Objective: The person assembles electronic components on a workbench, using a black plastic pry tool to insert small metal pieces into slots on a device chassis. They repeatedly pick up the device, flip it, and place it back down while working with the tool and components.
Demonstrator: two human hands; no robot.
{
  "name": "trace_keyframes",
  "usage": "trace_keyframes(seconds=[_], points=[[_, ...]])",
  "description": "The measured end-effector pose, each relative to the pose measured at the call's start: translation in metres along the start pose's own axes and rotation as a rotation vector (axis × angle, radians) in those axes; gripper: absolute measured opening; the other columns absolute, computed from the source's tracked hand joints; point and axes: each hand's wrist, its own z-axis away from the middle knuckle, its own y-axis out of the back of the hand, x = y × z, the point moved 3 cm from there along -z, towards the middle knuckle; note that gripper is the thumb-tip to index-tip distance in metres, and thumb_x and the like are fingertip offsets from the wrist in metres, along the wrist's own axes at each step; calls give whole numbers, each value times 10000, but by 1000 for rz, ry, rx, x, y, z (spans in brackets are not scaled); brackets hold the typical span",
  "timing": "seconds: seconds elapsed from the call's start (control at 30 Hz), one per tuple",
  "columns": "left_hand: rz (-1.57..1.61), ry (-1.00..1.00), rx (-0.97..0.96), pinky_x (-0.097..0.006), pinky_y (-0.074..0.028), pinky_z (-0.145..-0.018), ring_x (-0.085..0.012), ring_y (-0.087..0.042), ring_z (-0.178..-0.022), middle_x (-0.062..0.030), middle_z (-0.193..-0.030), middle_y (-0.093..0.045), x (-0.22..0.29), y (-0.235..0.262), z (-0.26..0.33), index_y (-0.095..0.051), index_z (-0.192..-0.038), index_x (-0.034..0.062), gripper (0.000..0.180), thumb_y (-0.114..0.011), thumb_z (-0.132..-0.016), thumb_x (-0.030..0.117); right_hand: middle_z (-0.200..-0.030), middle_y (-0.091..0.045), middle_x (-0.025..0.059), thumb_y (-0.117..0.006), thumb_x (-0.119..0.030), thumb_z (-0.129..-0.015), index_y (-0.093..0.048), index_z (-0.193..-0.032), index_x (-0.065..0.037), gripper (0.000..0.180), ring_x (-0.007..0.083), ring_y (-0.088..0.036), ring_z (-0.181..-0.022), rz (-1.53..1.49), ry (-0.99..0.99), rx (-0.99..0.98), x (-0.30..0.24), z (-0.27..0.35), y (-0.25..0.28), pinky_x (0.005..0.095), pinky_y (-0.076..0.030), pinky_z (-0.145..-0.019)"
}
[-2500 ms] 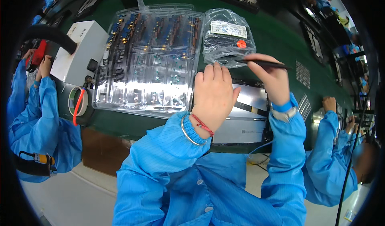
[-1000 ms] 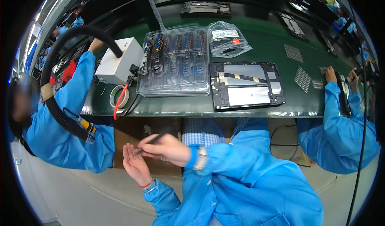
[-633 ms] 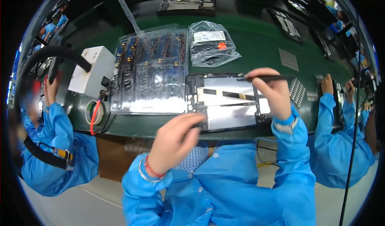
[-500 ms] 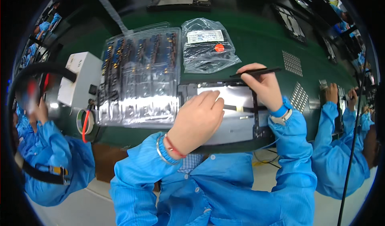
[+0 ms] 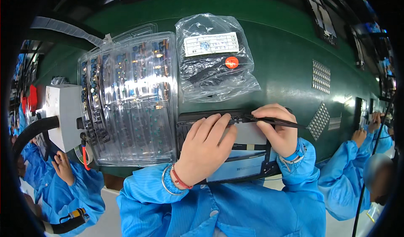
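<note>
A dark-framed flat device (image 5: 251, 137) with silver panels and black strips lies open along the table's front edge. My left hand (image 5: 206, 146) rests on its left part, fingers stretched out toward the far edge, with nothing visibly gripped. In my right hand (image 5: 278, 129), black tweezers (image 5: 290, 123) are held between thumb and fingers. Their tips point left, at the far edge of the device, close to my left fingertips. Whether the tips pinch a small part is too small to tell.
Left of the device stand clear plastic trays (image 5: 130, 98) with small circuit boards. A clear bag (image 5: 216, 75) of dark parts lies behind it. Further left are a white box (image 5: 63, 115) and a tape roll (image 5: 80, 153); sheets of small pieces (image 5: 321, 77) lie right. Co-workers sit either side.
My right hand has brought the tweezers down from above the device to its far edge. My left hand's fingers have spread and reached that edge. The whole view has shifted.
</note>
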Motion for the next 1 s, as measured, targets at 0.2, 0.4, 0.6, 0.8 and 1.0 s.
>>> trace_keyframes(seconds=[0.2, 0.4, 0.6, 0.8, 1.0], points=[[20, -6, 32, -385, -442, -837, -277, -525, -1013, -105, -1100, -549, 0, -1, 0, -580, -999, 70, 337, -653, -673, 114, -878, -634, 132, -629, 3, -749, -639, -907, -4, 158, 219, -618, -797, 1, 17, 35, 2, 3, 0, 288, -483, -702], [8, -29, 57, -375, -456, -847, -296, -541, -1006, -133, -1086, -562, 4, 4, 0, -581, -986, 39, 302, -635, -693, 88, -856, -625, 109, -620, -19, -773, -630, -910, 6, 140, 187, -590, -783, -24, -28, 58, 4, 4, -4, 276, -460, -699], [-73, -23, 5, -355, -471, -831, -289, -571, -969, -144, -1035, -599, 7, 6, -2, -609, -935, 23, 223, -602, -714, 45, -828, -619, 70, -623, -42, -790, -630, -921, 5, 140, 112, -566, -743, -61, -7, 101, 10, 4, -9, 235, -446, -652], [-31, 1, 76, -332, -497, -748, -266, -606, -853, -96, -925, -639, 3, 10, -7, -644, -837, 32, 206, -549, -660, -19, -834, -634, 70, -620, -60, -799, -638, -912, 6, 133, 115, -582, -757, -41, 13, 81, 5, 4, -9, 233, -462, -664], [-18, -21, 183, -336, -495, -737, -255, -607, -845, -90, -909, -642, 1, 6, -3, -643, -814, 38, 186, -533, -676, -22, -820, -630, 67, -619, -63, -798, -639, -911, 6, 133, 116, -577, -736, -24, -1, 67, 7, 5, -9, 237, -460, -650]])
